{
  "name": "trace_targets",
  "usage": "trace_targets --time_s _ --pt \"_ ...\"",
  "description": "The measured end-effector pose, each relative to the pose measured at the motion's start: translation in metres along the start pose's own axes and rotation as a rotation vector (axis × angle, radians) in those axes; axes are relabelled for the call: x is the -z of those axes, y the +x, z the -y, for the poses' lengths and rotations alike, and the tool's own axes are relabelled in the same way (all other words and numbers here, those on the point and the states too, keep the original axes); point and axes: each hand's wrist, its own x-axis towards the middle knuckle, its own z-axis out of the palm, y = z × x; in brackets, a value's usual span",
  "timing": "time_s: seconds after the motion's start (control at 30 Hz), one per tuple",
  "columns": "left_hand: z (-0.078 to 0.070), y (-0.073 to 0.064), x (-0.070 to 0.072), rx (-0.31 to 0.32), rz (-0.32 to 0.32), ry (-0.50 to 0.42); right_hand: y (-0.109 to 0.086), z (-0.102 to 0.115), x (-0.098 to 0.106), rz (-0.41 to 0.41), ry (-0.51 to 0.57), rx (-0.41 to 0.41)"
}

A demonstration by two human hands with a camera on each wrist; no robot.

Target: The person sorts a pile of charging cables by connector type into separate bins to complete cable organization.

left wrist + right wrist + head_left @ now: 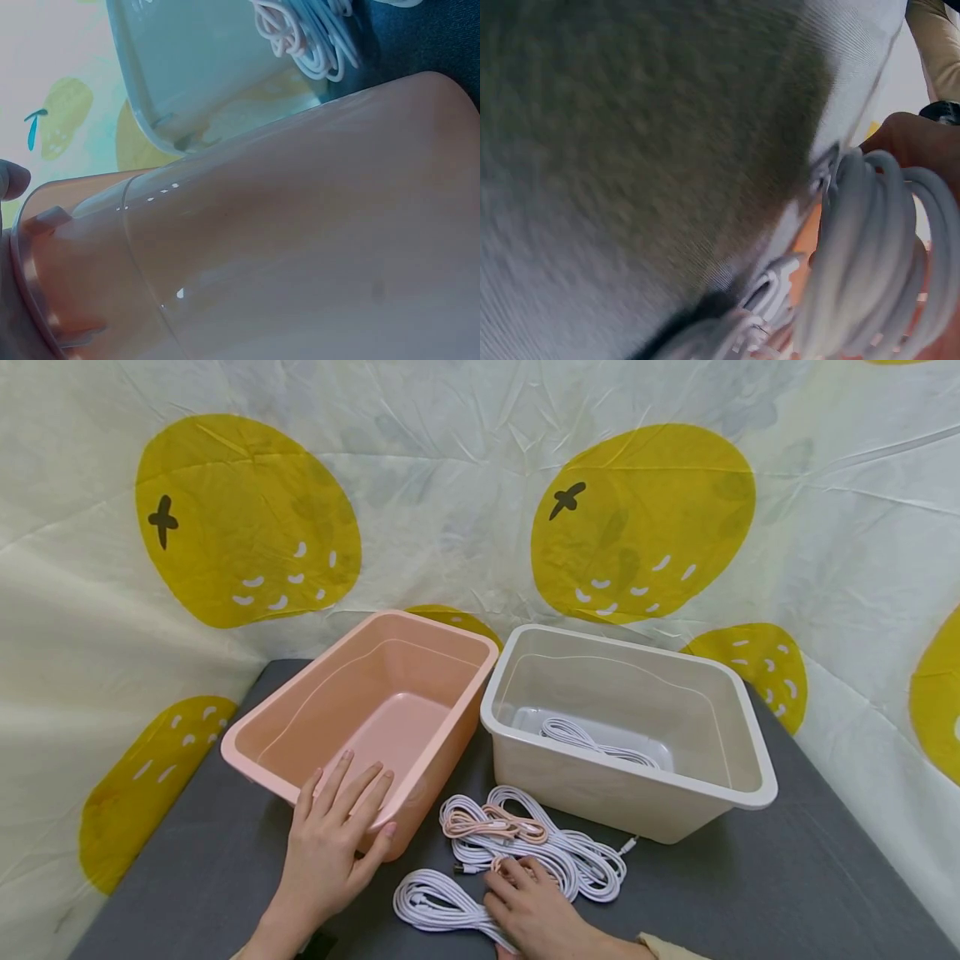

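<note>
My left hand [330,835] rests on the near rim of a pink plastic bin [300,672], its fingers straight and spread over the edge. The left wrist view shows the pink bin's side [300,210] close up. My right hand [536,910] holds a coiled white cable [435,902], which sticks out to the left of it. Its fingertips reach down to a pile of coiled white cables [592,864], where a pink cable [495,822] lies on top. In the right wrist view, loops of the white cable [870,247] hang at the palm.
A beige bin [622,785] with a coiled white cable [592,742] inside stands to the right of the pink bin. Both rest on a dark grey tabletop [795,877]. Behind hangs a pale cloth [442,527] printed with yellow fruit.
</note>
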Motion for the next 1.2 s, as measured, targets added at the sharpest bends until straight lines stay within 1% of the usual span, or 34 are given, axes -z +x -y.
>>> trace_targets --time_s 0.1,0.23,0.3,0.47,0.67,1.2 --pt "0.0 0.0 0.0 -0.003 -0.004 0.001 0.001 -0.002 0.004 0.002 0.008 -0.005" --pt "0.0 0.0 0.0 -0.005 -0.01 0.002 0.001 -0.006 0.012 0.062 0.057 -0.006" --pt "0.0 0.0 -0.001 -0.006 -0.014 0.0 0.001 -0.008 0.016 0.08 0.082 -0.014" --pt "0.0 0.001 -0.001 -0.013 -0.032 -0.008 0.0 -0.015 0.023 0.073 0.122 -0.045" --pt "0.0 0.001 -0.001 -0.014 -0.039 -0.006 -0.001 -0.022 0.028 0.114 0.184 -0.036" --pt "0.0 0.001 -0.001 -0.009 -0.033 -0.007 -0.003 -0.035 0.034 -0.017 0.136 0.02"
